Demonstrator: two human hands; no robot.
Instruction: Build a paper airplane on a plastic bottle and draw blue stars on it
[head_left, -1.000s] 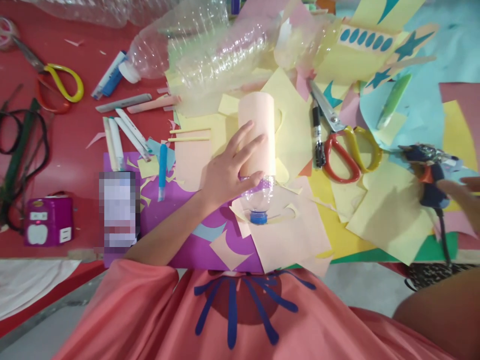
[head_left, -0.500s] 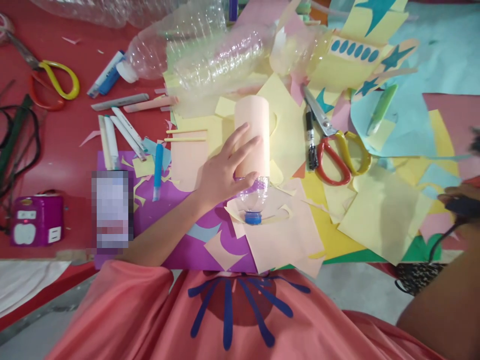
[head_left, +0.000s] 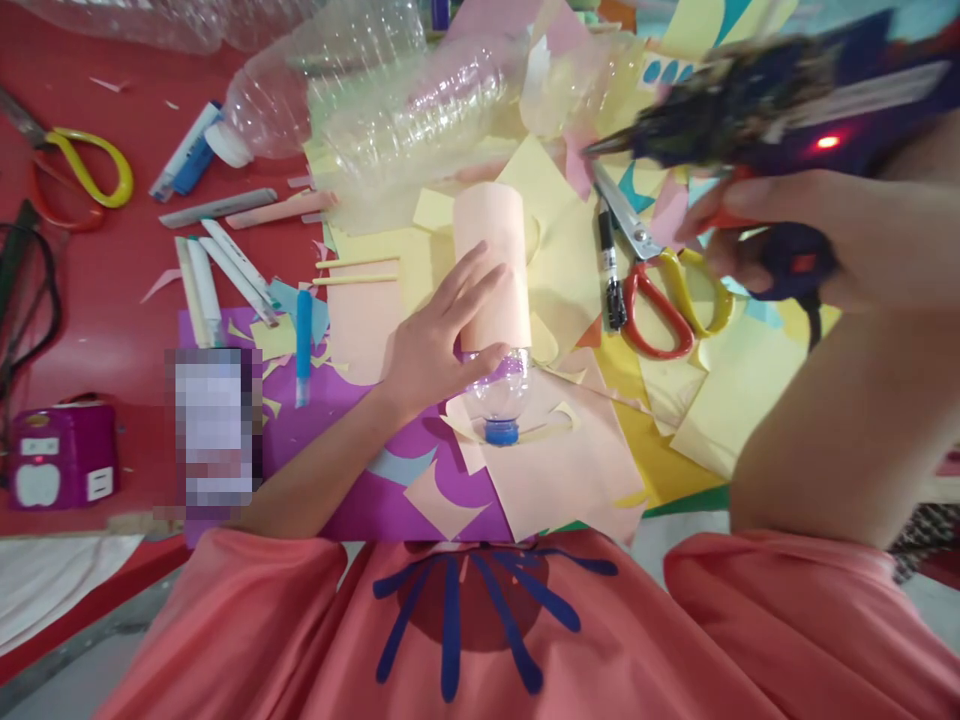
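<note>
A clear plastic bottle [head_left: 501, 388] with a blue cap lies on paper sheets, its cap toward me. Pale peach paper [head_left: 491, 225] is wrapped around its body. My left hand [head_left: 442, 345] rests on the wrapped bottle from the left, fingers stretched out and spread across the paper, thumb near the wrap's lower edge. At the upper right, my right hand [head_left: 810, 235] is closed around the handle of a dark hot glue gun [head_left: 750, 110]. Its nozzle points left, above the scissors [head_left: 660, 275], and a red light glows on its side. The gun is slightly blurred.
Several clear bottles [head_left: 420, 120] lie at the back. Markers [head_left: 236, 265], a second pair of scissors [head_left: 82, 170], a phone [head_left: 217, 425] and a purple box [head_left: 64, 455] are on the left. A black marker [head_left: 611, 270] lies beside the near scissors. Paper scraps cover the middle.
My right hand has come up from the right edge with the glue gun and now holds it above the table. The left hand stays on the wrapped bottle. The view has shifted slightly.
</note>
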